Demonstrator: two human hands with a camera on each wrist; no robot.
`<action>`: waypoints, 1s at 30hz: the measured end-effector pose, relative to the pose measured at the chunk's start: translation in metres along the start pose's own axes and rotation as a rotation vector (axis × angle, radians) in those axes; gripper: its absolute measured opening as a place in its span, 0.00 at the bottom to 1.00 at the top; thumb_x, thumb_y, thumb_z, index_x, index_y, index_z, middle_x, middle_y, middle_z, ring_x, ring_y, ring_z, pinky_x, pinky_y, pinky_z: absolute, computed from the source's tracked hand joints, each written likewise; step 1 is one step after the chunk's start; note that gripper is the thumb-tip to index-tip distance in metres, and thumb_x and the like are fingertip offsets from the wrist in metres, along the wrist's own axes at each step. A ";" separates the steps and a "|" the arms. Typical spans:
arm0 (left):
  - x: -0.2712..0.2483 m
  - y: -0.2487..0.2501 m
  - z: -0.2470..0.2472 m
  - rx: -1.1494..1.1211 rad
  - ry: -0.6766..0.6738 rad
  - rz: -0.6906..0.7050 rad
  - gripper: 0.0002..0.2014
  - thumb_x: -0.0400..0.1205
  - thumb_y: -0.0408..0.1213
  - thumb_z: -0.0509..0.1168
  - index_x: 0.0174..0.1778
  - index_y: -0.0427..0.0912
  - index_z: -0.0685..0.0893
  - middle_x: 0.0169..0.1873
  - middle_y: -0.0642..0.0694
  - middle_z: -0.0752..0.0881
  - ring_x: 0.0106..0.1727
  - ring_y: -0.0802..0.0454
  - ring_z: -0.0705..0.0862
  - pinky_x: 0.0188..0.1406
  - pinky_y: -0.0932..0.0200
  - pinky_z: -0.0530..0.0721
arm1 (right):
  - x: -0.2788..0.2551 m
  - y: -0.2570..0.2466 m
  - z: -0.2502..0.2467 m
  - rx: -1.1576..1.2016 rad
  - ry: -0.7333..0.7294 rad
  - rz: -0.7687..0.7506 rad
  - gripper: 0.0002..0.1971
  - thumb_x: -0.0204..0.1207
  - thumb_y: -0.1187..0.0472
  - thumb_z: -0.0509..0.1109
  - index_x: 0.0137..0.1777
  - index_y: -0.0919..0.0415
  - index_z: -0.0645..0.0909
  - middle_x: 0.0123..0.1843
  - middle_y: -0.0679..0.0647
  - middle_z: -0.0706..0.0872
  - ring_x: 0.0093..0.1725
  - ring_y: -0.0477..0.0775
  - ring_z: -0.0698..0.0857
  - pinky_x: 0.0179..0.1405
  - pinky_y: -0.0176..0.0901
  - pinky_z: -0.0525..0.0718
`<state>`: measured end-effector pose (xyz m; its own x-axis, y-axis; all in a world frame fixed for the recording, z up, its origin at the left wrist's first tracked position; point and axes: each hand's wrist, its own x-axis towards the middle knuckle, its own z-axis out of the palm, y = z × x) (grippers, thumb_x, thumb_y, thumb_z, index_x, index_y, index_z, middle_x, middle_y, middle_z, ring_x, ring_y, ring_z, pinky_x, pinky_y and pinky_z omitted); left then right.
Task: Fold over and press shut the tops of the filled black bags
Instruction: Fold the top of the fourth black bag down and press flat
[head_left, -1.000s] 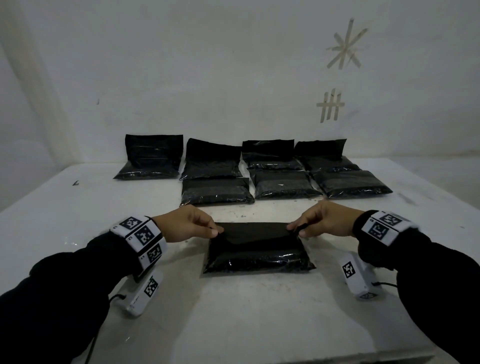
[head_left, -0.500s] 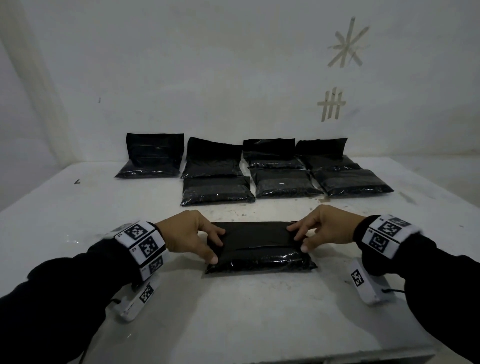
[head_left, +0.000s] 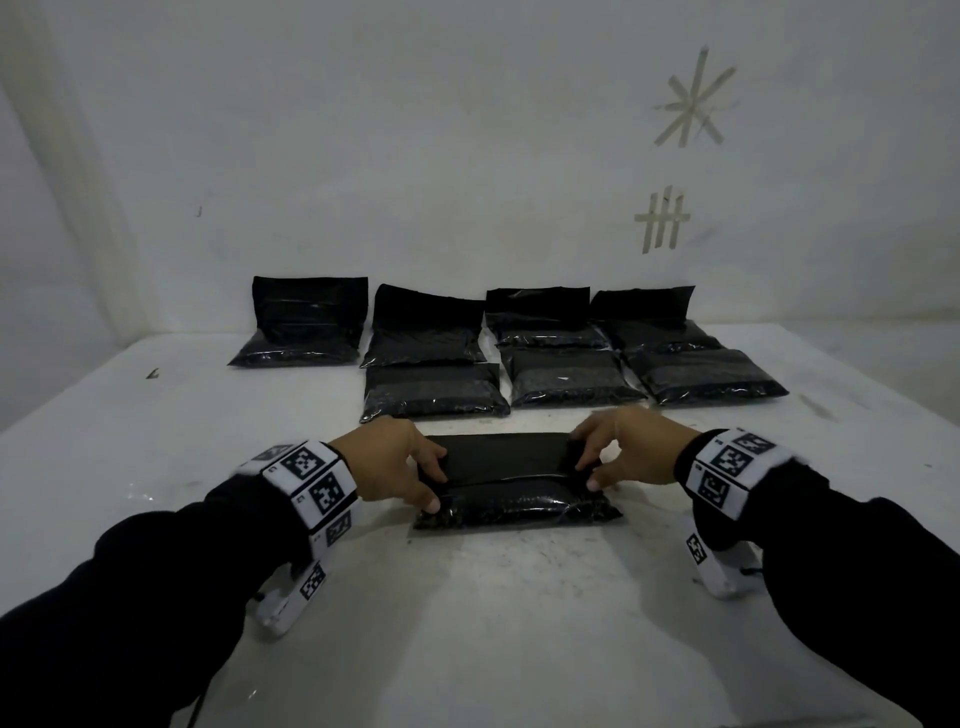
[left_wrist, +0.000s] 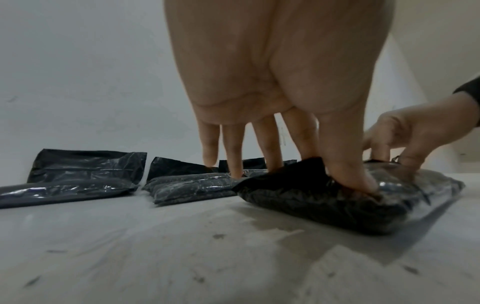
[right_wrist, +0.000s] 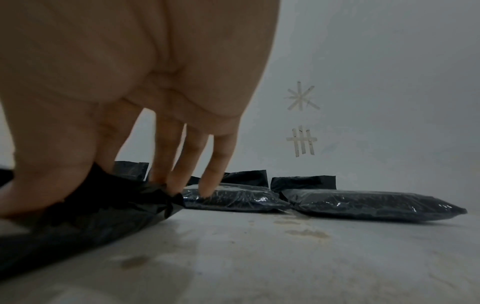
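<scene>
A: What's obscured?

B: Dim light. Left hand (head_left: 387, 465) covers the 9 o'clock end of the front bag (head_left: 511, 480), right hand (head_left: 631, 449) covers the 3 o'clock end. In the right wrist view the bag is cut off at the frame edge and blurred. Can't tell whether the flap (head_left: 501, 457) is fully sealed.

A: Bag position vs hands?

B: Flat on the bench (head_left: 493, 623), between the hands, dead centre. Flap folded toward 6 o'clock over the filled body. Each hand clamps one end of the flap, thumb at the 6 o'clock side, fingers at 12. Left wrist view: left thumb (left_wrist: 355, 176) pressed into the plastic, flap corner bunched between thumb and fingers.

A: Other bags?

B: Seven more bags (head_left: 569, 382) at 12 o'clock, well apart from the hands. Back row of four has tops standing up against the wall (head_left: 415, 156); three in front lie folded flat. Tape marks (head_left: 693, 101) on the wall at 1 o'clock.
</scene>
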<state>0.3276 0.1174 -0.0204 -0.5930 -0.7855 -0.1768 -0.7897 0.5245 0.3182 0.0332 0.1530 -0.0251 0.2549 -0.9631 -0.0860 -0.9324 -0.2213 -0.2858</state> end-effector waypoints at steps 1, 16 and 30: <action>-0.002 0.000 0.001 0.027 0.008 0.016 0.18 0.72 0.45 0.75 0.58 0.50 0.88 0.71 0.54 0.77 0.72 0.58 0.73 0.74 0.60 0.66 | -0.002 -0.002 0.000 -0.053 0.018 -0.017 0.13 0.67 0.56 0.80 0.52 0.52 0.89 0.60 0.45 0.76 0.62 0.46 0.72 0.64 0.38 0.70; -0.015 0.010 0.009 0.162 0.083 0.061 0.20 0.77 0.45 0.71 0.65 0.50 0.82 0.51 0.53 0.87 0.53 0.54 0.83 0.49 0.67 0.75 | -0.014 -0.014 0.001 -0.107 0.061 0.003 0.06 0.70 0.58 0.78 0.46 0.56 0.89 0.43 0.49 0.91 0.41 0.43 0.84 0.43 0.31 0.78; -0.017 0.025 0.019 0.489 0.031 0.159 0.19 0.85 0.40 0.60 0.73 0.46 0.75 0.65 0.49 0.72 0.60 0.49 0.77 0.54 0.62 0.71 | -0.020 -0.027 0.004 -0.274 -0.003 -0.075 0.05 0.75 0.62 0.72 0.48 0.58 0.88 0.49 0.50 0.87 0.50 0.49 0.84 0.50 0.39 0.81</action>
<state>0.3155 0.1501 -0.0268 -0.7129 -0.6889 -0.1311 -0.6756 0.7248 -0.1349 0.0544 0.1791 -0.0189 0.3265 -0.9421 -0.0768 -0.9452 -0.3257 -0.0232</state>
